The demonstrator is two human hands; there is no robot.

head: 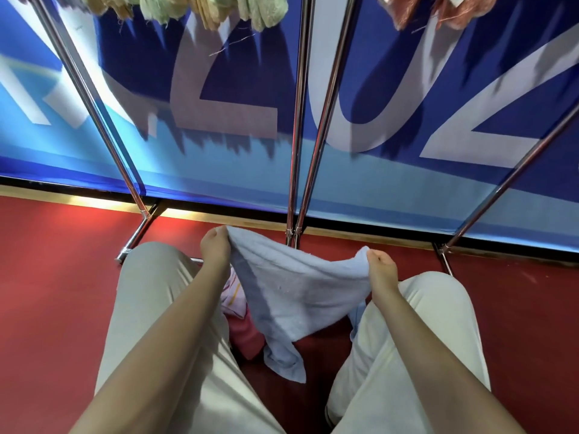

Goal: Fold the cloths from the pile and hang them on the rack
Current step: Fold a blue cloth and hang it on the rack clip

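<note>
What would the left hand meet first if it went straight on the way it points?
Probably the rack's chrome base bar beyond the left hand, which pinches the blue cloth; depth is unclear, so it might pass above it.

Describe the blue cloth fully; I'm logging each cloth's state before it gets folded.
The blue cloth is pale blue terry, soft and unfolded. The left hand pinches one top corner and the right hand pinches the other, so its top edge sags between them. The rest hangs down between the knees, one tail trailing toward the red floor. It drapes partly over the pink cloths behind.
</note>
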